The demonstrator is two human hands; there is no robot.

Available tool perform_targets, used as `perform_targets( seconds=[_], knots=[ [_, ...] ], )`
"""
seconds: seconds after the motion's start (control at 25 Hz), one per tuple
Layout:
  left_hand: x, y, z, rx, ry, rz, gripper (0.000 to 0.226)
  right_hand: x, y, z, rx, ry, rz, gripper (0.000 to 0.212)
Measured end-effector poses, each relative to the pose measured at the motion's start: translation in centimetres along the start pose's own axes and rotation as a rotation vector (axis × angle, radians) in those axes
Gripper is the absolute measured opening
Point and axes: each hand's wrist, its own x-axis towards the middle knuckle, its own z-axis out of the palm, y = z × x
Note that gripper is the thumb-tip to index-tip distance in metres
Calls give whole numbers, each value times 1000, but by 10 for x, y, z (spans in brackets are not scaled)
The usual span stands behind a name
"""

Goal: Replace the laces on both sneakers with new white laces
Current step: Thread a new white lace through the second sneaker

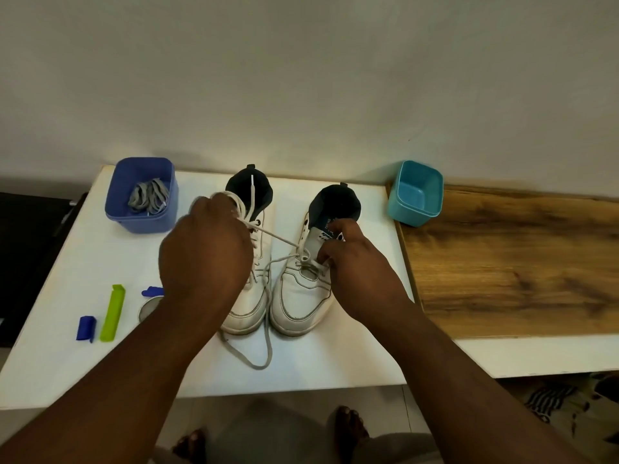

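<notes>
Plain pale wall behind; white table pushed against it, with a wooden board lying on its right part. Two white sneakers stood side by side mid-table, toes toward me, dark collars toward the wall. My left hand hovered over the left sneaker, fingers curled around a bundle of white lace; loops of it spilled past my knuckles toward the shoe's dark collar. One strand ran taut from that fist across the gap to the lower eyelets of the right sneaker. My right hand was at the right side of that shoe, fingertips pinching at the lace crossing by the eyelets, forefinger raised beside the tongue. A looser grey-white lace trailed between the toes and looped on the table in front of them. Blue tub at back left held a heap of grey laces. Teal tub stood on the far corner of the board. Near left: a green clip, a small blue piece, another blue piece and a round metal thing partly hidden by my forearm. My bare feet showed on the floor below the table edge.
</notes>
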Motion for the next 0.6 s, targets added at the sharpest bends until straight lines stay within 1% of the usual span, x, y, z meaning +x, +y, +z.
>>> perform_targets(
  seconds=[0.04, 0.08, 0.12, 0.16, 0.24, 0.32, 0.36, 0.48, 0.6],
  knots=[
    [1, 0, -2, 5, 41, -5, 20, -1, 0, -1, -1, 4, 2, 28],
    [1, 3, -2, 8, 44, 29, 30, -1, -1, -1, -2, 0, 6, 28],
    [-1, 7, 3, 5, 5, 104, 40, -1, -1, -1, -2, -2, 8, 27],
    [-5, 11, 10, -8, -58, 196, 44, -1, -1, -1, 3, -4, 8, 27],
    [-11, 18, 28, -67, -197, 312, 34, 0, 1, 0, 19, 0, -3, 23],
    [-14, 19, 40, -106, -291, 340, 24, 0, 2, 2, 50, -8, -18, 19],
    [-13, 17, 43, -117, -309, 332, 22, 0, 2, 2, 80, -21, -14, 18],
    [-8, 14, 43, -140, -247, 301, 20, 0, 1, 3, 118, -20, 41, 23],
    [-8, 13, 34, -155, -123, 176, 20, 1, 0, 7, 80, 80, 66, 23]
  ],
)
